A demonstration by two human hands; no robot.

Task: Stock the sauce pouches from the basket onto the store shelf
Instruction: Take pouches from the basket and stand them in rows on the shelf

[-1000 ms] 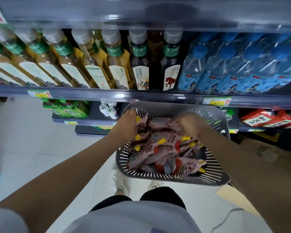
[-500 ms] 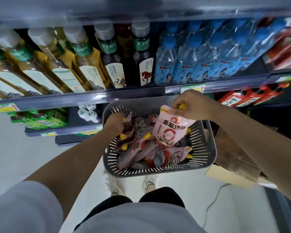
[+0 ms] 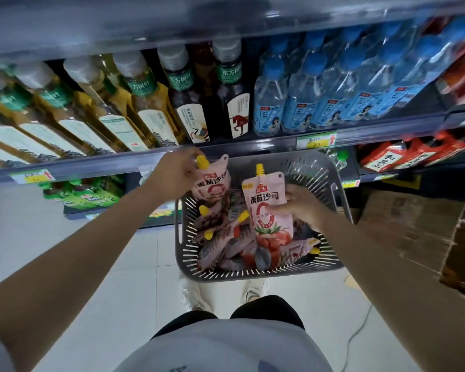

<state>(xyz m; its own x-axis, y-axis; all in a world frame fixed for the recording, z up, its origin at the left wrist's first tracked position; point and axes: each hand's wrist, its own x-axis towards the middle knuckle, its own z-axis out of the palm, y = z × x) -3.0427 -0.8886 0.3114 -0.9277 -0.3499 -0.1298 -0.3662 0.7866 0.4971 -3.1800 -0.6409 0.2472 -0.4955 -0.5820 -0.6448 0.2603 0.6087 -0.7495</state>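
The left hand (image 3: 176,170) pinches the left pouch (image 3: 212,185) at its yellow cap (image 3: 203,162), at 11 o'clock over the basket (image 3: 329,183); the right hand (image 3: 304,206) clamps the right pouch (image 3: 266,208) by its edge, over the centre. They seem soft and light: the stiff spout gives the surest hold

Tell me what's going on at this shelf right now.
A person stands at a store shelf stocked with drink bottles, with a grey basket of sauce pouches in front of them. The left hand grips the left pouch by its top. The right hand holds the right pouch upright by its side. Both pouches are above the basket, neither on a shelf yet. More loose pouches lie piled in the basket.
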